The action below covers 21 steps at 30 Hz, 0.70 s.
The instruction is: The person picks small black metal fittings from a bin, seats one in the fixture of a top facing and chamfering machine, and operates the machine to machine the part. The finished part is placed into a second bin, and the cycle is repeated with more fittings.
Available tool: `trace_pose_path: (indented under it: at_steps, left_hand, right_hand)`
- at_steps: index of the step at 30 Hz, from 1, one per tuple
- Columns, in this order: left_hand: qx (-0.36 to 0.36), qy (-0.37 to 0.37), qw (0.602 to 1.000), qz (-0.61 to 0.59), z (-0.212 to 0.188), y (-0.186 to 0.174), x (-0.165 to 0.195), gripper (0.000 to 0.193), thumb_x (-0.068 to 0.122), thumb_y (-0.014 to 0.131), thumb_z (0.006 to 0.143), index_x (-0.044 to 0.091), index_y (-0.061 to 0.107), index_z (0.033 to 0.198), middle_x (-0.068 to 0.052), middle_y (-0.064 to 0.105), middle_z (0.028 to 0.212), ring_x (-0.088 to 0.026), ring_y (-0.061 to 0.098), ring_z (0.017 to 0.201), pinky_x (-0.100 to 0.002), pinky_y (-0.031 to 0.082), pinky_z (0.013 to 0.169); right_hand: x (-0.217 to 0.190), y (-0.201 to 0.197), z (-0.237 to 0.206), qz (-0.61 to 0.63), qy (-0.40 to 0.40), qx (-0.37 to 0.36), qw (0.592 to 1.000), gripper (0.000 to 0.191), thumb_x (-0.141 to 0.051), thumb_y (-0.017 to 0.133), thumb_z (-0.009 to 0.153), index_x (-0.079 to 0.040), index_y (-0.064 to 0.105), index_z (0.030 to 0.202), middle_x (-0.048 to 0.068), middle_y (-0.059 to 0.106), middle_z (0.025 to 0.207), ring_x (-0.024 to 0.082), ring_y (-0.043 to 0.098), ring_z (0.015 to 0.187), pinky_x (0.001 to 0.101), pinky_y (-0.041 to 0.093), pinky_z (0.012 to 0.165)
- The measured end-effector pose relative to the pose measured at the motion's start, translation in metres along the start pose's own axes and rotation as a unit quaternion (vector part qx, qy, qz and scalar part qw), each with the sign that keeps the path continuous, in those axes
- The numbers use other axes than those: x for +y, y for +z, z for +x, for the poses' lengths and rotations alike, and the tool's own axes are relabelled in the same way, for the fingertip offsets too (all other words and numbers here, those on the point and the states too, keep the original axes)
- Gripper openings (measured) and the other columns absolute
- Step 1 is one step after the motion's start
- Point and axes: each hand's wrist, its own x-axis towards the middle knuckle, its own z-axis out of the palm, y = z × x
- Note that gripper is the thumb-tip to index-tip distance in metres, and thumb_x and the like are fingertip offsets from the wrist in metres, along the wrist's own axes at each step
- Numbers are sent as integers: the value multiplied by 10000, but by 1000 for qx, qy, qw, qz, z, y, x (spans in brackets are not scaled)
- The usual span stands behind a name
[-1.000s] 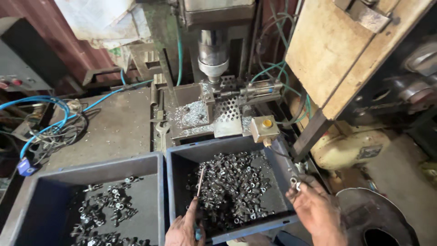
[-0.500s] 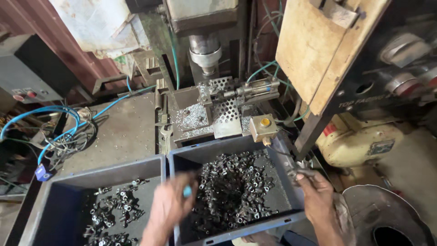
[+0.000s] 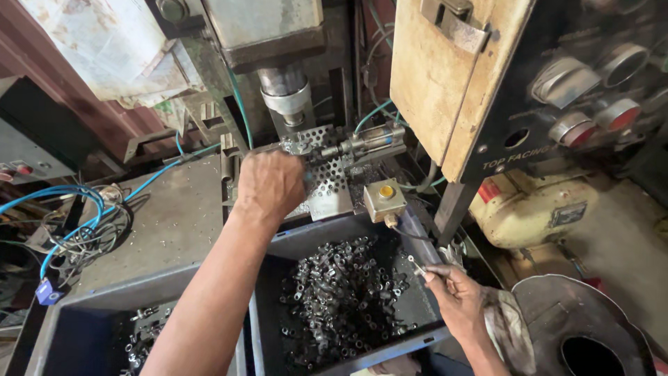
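Observation:
My left hand (image 3: 270,184) reaches forward to the perforated metal fixture (image 3: 327,182) under the press ram (image 3: 285,94). Its fingers are curled against the fixture and hide whatever is in them. My right hand (image 3: 456,296) hovers over the right edge of a grey bin (image 3: 306,240) and pinches a small metal part (image 3: 415,264) between its fingertips. A rag (image 3: 504,324) lies by that wrist. A heap of small dark metal parts (image 3: 341,299) fills the bin.
A second grey bin (image 3: 139,287) at the left holds a few similar parts. Blue hoses and wires (image 3: 69,209) lie on the steel table. A yellow button box (image 3: 385,198), a wooden panel (image 3: 431,76), a cream motor (image 3: 536,209) and a round metal cover (image 3: 584,334) stand at the right.
My left hand rose from the bins and moved forward to the fixture under the ram. My right hand stayed at the bin's right edge with the small part.

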Motion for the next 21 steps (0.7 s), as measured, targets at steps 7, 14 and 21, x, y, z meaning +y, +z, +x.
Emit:
trace_pose_path:
  at_steps: [7,14,21]
  left_hand:
    - [58,-44,944,-321,-68,65,-36,242,208,734,821,56,752,1007,-259,711,829,-453,694,815,-513,553,722]
    - [43,-159,878,-449,-206,92,5,249,160,702,806,68,753,1032,-203,757,871,-405,738,849,-473,585,719]
    - [63,-71,970,-224,-124,20,-29,218,168,685,794,110,734,998,-204,728,881,-417,700,795,-522,552,712]
  right_hand:
    - [-11,2,-1,-10,-18,8,1000,170,-30,712,920,5,751,1082,12,734,914,66,636,802,218,512,719]
    - [-15,14,5,56,47,37,997,177,1,700,912,27,734,1084,30,735,948,91,649,836,240,520,753]
    - [-13,23,11,-18,-1,38,999,180,-49,677,943,10,728,1104,34,749,972,85,668,843,239,546,764]
